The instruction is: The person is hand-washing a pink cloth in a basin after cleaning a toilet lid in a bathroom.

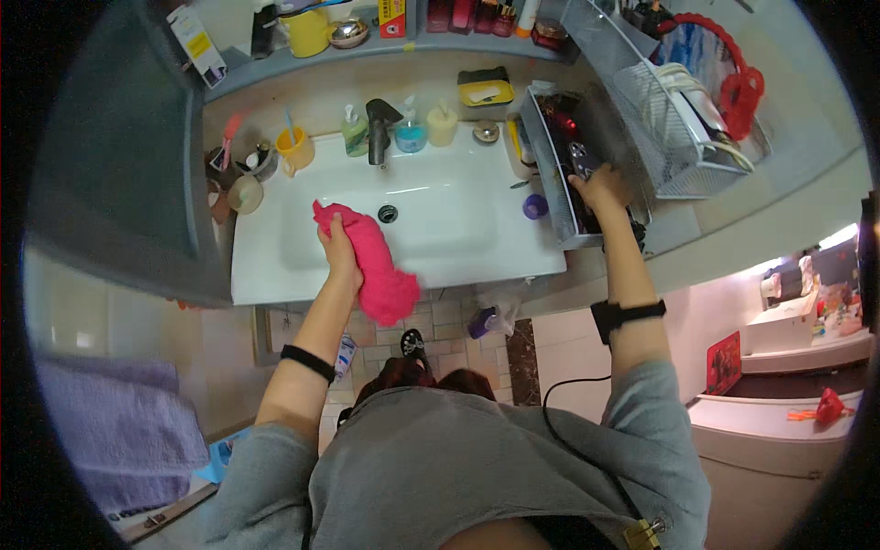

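A bright pink, fluffy cloth (374, 266) hangs bunched over the front part of the white sink (458, 261). My left hand (340, 255) is closed around its upper left part, and its lower end droops past the sink's front edge. To the right, my right hand (603, 191) reaches into a grey wire basket (548, 174) beside the sink. Its fingers curl at a dark object (581, 161) among the basket's dark contents, whose kind I cannot make out. Part of that hand's grip is hidden.
Behind the sink stand a black faucet (378, 128), a green pump bottle (355, 133), a blue soap bottle (411, 134) and a yellow cup (294, 151). A purple cup (535, 206) sits near the basket. Another wire basket (683, 174) is farther right. A shelf (440, 42) runs along the back.
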A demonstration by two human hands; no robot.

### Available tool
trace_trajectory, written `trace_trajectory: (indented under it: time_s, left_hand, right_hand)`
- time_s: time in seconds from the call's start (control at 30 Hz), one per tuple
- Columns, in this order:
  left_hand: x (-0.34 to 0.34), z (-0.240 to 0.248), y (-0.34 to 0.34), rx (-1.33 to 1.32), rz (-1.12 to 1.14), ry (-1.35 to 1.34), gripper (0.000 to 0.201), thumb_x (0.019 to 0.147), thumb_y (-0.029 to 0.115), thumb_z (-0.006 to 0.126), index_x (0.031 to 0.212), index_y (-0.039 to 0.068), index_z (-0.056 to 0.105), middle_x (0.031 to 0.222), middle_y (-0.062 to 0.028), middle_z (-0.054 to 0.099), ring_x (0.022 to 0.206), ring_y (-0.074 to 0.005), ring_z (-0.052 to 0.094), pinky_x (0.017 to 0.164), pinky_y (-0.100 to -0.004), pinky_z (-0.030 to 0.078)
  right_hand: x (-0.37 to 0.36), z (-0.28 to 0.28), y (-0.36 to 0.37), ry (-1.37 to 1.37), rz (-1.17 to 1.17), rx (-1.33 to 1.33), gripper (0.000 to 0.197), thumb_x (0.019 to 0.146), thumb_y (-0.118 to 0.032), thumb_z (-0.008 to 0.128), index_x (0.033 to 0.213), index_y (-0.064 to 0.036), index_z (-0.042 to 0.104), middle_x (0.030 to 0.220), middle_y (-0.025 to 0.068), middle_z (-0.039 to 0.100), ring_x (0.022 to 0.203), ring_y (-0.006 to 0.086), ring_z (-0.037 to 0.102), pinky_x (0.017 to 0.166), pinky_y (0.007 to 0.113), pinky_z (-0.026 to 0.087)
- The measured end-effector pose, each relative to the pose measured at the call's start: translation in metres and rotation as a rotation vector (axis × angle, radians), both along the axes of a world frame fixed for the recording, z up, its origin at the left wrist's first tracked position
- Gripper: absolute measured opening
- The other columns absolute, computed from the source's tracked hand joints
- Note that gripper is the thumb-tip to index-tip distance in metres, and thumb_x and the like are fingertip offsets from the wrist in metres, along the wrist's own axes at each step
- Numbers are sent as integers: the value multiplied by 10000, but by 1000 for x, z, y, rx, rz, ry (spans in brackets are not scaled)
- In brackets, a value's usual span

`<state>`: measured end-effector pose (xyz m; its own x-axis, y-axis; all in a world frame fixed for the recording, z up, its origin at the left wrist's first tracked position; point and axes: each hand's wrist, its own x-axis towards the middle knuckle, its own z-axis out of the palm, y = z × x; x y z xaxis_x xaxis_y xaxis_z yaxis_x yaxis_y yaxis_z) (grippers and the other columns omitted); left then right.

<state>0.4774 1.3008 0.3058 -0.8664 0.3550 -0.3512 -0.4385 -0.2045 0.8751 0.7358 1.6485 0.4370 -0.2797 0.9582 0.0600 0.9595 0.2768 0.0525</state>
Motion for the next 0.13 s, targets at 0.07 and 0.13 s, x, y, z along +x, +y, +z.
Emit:
trace_trajectory:
  time_s: [0.07, 0.13]
  left_hand:
    - [-33, -38, 21, 147, 377, -232, 458, 920, 427, 550, 1247, 133, 420, 1090, -117, 578, 961, -299, 620, 808, -518, 547]
    - [-52, -48, 48, 142, 507, -447, 486, 905, 485, 533, 1235, 144, 427, 1171, -112, 575, 1055, -327, 598, 901, -555, 504]
  right_hand:
    - [-14, 12, -34, -57, 8, 10, 836, 762, -597, 684, 1356, -54, 458, 1394, 180, 469, 1263, 384, 480, 968, 562, 422]
    - [-18, 16, -62, 255, 367, 149, 778, 800, -571, 670, 1412, -160, 422, 1485, 150, 365, 1380, 377, 317, 1070, 563, 304]
